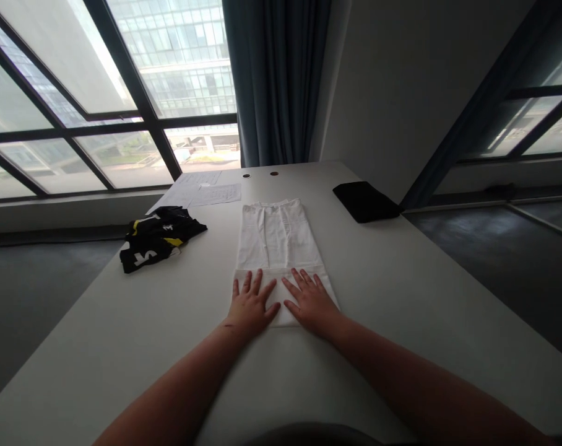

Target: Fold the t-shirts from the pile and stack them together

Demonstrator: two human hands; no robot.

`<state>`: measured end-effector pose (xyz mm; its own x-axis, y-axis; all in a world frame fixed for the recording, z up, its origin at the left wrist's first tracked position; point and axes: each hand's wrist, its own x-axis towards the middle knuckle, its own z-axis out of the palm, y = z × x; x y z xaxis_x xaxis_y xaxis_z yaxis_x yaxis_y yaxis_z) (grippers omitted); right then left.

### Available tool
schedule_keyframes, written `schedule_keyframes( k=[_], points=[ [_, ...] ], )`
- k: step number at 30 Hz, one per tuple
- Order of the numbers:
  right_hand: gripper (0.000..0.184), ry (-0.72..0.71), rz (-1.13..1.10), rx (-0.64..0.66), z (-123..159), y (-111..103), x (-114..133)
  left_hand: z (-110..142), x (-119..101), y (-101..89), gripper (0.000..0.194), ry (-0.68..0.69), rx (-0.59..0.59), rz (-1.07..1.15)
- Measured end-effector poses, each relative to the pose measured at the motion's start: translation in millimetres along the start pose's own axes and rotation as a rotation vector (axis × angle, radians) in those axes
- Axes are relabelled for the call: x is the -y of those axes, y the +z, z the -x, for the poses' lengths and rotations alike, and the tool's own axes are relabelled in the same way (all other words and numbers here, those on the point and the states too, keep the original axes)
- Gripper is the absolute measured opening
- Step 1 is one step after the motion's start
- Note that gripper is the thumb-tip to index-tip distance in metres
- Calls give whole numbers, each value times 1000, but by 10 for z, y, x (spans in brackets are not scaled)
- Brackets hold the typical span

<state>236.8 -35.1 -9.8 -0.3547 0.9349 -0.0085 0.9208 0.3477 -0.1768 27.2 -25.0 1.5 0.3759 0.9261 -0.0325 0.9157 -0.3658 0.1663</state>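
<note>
A white shirt (276, 238), folded into a long narrow shape, lies flat on the table in front of me. Its near end is turned up into a band, and the collar seems to be at the far end. My left hand (250, 306) rests flat with spread fingers on the left side of that band. On the right side of the band, my right hand (312, 303) also presses flat, its fingers apart. The two thumbs point toward each other with a strip of white cloth between them.
The white table (183, 334) carries a crumpled black and yellow garment (158, 238) at left and a folded black cloth (365, 201) at right. Paper sheets (216, 194) lie at the far left. Two round holes (246, 176) sit near the far edge, before a blue curtain (278, 80).
</note>
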Motion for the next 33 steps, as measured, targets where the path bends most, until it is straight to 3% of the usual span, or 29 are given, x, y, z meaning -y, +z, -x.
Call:
schedule_keyframes(
  k=[4,10,16,21,33],
  points=[
    [66,28,-4,40,-39,-62,-106,-79,192,-10,68,-76,-11,24],
    [66,62,-2,16,-127,-76,-369,-191,450,45,63,14,-66,105],
    [62,50,-13,-10,-341,-79,-803,-334,717,93,61,114,-95,133],
    [59,84,7,-60,-594,-70,-1129,-697,963,43,53,59,-169,118],
    [60,164,0,-116,-1345,-112,-1513,-1712,1287,-55,57,-80,-200,118]
  ],
)
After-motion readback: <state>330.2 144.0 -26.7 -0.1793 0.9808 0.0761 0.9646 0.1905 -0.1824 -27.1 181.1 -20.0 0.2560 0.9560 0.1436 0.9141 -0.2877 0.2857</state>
